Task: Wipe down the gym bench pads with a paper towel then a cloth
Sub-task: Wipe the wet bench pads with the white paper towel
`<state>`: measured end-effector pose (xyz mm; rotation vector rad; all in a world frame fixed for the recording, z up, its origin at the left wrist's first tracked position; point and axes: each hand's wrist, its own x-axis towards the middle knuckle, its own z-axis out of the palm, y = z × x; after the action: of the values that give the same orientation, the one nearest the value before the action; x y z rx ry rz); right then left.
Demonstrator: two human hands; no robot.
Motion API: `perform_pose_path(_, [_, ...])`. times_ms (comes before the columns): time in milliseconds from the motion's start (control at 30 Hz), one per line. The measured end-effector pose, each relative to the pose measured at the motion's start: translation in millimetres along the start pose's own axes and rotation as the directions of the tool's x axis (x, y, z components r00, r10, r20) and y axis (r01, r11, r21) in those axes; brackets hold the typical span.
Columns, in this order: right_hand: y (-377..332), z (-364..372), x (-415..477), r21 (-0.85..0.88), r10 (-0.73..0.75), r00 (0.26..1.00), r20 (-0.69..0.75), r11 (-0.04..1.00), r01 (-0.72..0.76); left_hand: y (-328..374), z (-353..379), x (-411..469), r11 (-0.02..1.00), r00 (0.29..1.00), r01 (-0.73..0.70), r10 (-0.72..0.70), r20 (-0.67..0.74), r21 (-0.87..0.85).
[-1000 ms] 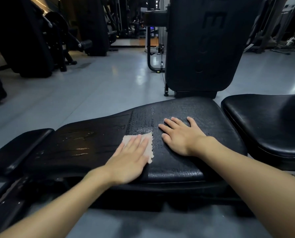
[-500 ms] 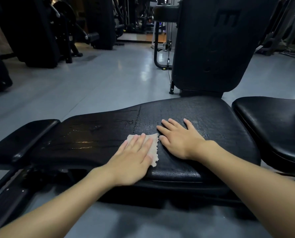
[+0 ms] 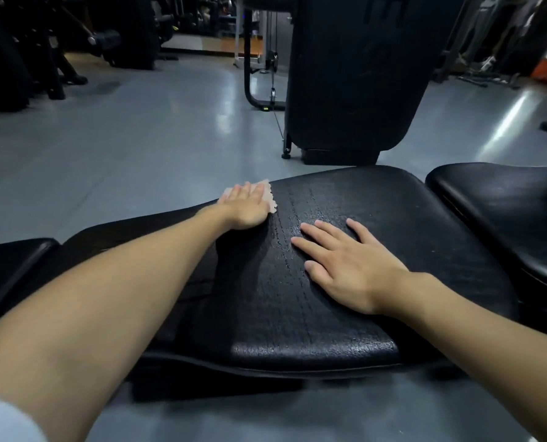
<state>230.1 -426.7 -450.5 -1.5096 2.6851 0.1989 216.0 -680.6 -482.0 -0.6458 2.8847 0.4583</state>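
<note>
**The person is wiping the middle pad with the towel.**
The left hand is pressing the towel with straight fingers against the far edge of the pad, not gripping it. The right hand is lying released, fingers spread, nearer and to the right, probably bracing. This is likely the first step, the paper-towel pass. The next move is probably calling for a steady pull back toward the near edge under even palm pressure. The hand is hiding most of the towel, so paper or fabric is hard to tell. No second cloth is showing, and the left forearm is covering part of the pad.
</note>
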Motion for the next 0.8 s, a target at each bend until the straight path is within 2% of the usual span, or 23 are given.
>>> perform_pose_path(233, [-3.9,-0.3,-1.0,-0.013,0.041,0.999,0.001,0.999,-0.041,-0.6,4.8,-22.4,0.999,0.999,-0.048,0.048,0.015,-0.02])
perform_pose_path(400, [-6.7,-2.5,-2.5,-0.021,0.051,0.999,0.018,0.998,-0.051,9.7,19.8,-99.3,0.994,0.993,-0.113,0.113,0.045,0.0])
perform_pose_path(600, [-9.3,-4.6,-3.6,-0.04,0.039,0.999,0.007,0.998,-0.039,9.6,47.1,-192.5,0.978,0.979,-0.202,0.203,-0.024,0.056])
perform_pose_path(700, [-17.5,-11.1,3.4,-0.123,0.019,0.998,-0.063,0.992,-0.027,7.6,53.6,-227.8,0.971,0.974,-0.223,0.225,-0.012,0.088])
perform_pose_path(800, [-34.0,-9.5,16.1,-0.027,-0.019,0.999,-0.029,0.999,0.018,3.8,55.5,-247.4,0.97,0.972,-0.221,0.227,-0.056,0.103])
